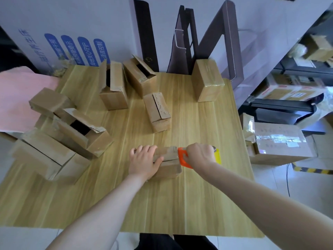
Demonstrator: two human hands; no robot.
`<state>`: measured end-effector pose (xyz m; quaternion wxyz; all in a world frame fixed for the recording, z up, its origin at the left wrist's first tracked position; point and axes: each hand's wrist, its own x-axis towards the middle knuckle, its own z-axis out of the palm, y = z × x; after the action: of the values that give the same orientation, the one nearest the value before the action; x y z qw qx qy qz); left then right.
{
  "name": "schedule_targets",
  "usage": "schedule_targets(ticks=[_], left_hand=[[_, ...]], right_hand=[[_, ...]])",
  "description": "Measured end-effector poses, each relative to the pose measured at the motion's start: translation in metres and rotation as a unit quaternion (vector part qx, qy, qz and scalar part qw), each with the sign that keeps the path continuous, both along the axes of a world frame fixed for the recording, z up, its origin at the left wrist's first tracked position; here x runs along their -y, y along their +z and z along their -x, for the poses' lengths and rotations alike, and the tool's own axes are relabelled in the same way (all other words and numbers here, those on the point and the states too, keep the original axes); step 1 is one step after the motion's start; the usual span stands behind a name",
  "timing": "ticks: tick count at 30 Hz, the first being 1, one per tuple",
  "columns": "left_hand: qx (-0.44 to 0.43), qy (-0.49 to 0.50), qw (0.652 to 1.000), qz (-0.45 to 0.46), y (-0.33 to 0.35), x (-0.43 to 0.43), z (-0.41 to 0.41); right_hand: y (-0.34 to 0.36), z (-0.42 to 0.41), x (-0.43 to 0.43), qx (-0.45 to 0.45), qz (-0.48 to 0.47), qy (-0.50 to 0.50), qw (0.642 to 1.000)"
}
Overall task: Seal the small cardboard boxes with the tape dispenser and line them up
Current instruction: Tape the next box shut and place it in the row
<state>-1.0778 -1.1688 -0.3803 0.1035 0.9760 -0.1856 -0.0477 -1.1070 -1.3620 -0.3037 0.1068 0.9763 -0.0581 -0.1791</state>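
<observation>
A small cardboard box (168,170) lies on the wooden table (162,204) near its middle. My left hand (144,160) grips the box's left end, fingers over the top and thumb on the near side. My right hand (199,154) grips the orange tape dispenser (183,157) with a yellowish tape roll (218,156), held against the box's right end at the flap seam. Several more small boxes stand on the table: an unsealed one (157,111), two open ones (113,87) (139,75) at the back, and a taped one (207,81) at the back right.
A heap of open boxes (61,136) fills the table's left side. Dark paper bags (189,47) lean on the wall behind. A larger carton (278,143) and shelving with parcels (292,91) stand to the right, off the table. A pink cloth (16,98) lies at left.
</observation>
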Motion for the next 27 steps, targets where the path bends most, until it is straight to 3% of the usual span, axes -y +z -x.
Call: schedule_targets(ticks=[5,10,13,17,22,26,27], left_hand=[[-0.003,0.012,1.0,-0.008,0.0,-0.001,0.002],[-0.007,0.015,1.0,-0.012,-0.001,0.0,0.002],[0.0,-0.002,1.0,0.004,-0.005,-0.003,0.002],[-0.035,0.117,0.992,0.016,-0.001,-0.008,0.004],[-0.178,0.363,0.911,0.081,0.014,-0.004,0.005],[-0.315,0.404,0.824,0.243,0.015,-0.001,0.017],[-0.322,0.4,0.818,0.259,0.018,0.0,0.022]], right_hand=[[0.002,-0.028,-0.009,-0.038,-0.002,-0.006,0.999],[-0.001,-0.048,0.013,-0.116,-0.093,-0.166,0.975],[-0.04,-0.017,0.003,-0.119,-0.131,-0.196,0.964],[-0.039,-0.004,0.045,-0.066,-0.19,-0.266,0.943],[-0.008,0.014,0.069,0.077,-0.316,-0.263,0.908],[0.018,0.023,0.06,0.167,-0.47,-0.253,0.829],[0.025,0.026,0.057,0.181,-0.493,-0.246,0.814]])
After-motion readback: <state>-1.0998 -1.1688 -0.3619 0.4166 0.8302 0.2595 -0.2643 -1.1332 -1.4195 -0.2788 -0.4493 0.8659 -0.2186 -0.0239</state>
